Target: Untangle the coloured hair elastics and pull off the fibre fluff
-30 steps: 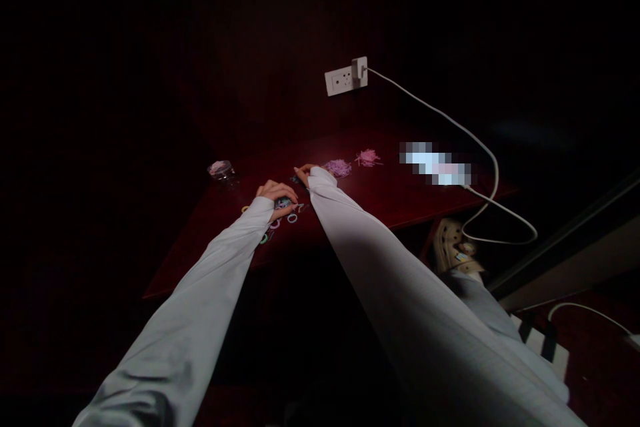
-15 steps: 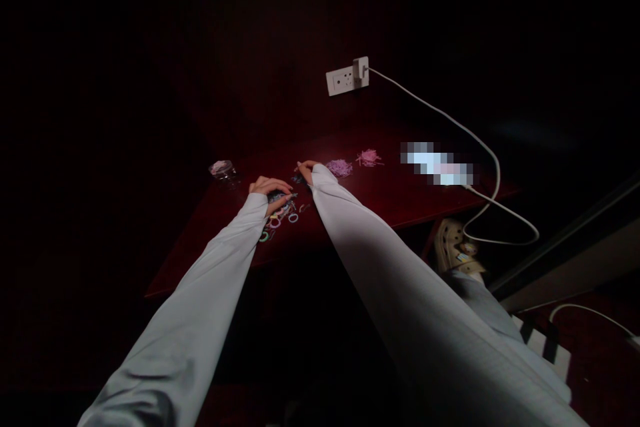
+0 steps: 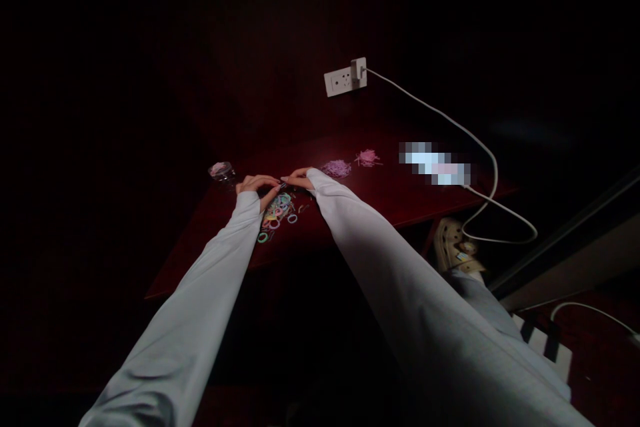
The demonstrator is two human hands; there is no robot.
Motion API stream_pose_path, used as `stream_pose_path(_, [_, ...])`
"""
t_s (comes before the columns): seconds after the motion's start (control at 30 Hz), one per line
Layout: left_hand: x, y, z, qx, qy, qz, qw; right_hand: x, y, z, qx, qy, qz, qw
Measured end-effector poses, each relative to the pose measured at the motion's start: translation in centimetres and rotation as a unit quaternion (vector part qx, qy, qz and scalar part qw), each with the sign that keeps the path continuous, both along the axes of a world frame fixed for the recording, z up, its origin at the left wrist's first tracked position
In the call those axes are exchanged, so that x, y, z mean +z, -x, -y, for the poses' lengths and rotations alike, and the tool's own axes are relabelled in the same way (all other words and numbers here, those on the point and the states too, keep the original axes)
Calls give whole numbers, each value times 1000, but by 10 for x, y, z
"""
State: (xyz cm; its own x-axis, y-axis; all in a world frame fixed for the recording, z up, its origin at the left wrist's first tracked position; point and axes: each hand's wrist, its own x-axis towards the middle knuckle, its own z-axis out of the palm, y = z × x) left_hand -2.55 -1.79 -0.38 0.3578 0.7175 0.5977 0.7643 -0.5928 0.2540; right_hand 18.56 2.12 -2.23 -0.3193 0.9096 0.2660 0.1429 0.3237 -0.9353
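My left hand (image 3: 257, 187) is at the upper left of a pile of coloured hair ties and small pieces (image 3: 281, 208). Its thumb and fingers close in a pinch near the pile's top. My right hand (image 3: 299, 179) reaches in from the right, with thumb and forefinger pinched together. Both sets of fingertips nearly meet over something small and dark that I cannot make out. To the right of my right hand lies a heap of thin purple pieces (image 3: 337, 168). Beyond it sits a smaller heap of pink pieces (image 3: 368, 158).
A clear round container (image 3: 221, 171) with something pink stands at the back left of the dark red table (image 3: 200, 247). A blurred-out bright device (image 3: 435, 163) lies at right, its white cable (image 3: 453, 119) looping from the wall socket (image 3: 345, 77). A tan clog (image 3: 453, 245) shows below the edge.
My left hand has lifted back and left off the pile, uncovering more of it. My right hand has moved left and nearer, bringing its fingertips close to the left hand's.
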Motion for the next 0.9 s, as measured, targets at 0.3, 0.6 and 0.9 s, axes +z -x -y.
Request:
stream_pose_path(0.3, [2,-1,0,1,11,-11,1000,2,0,3,9,10,-24,1000])
stream_pose_path(0.6, [4,-6,9,5,-2,-31,1000,2,1,4,-66,-9,28,997])
stream_pose_path(0.9, [15,-16,29,-101,5,-137,985,9,-5,9,-322,-10,254,912])
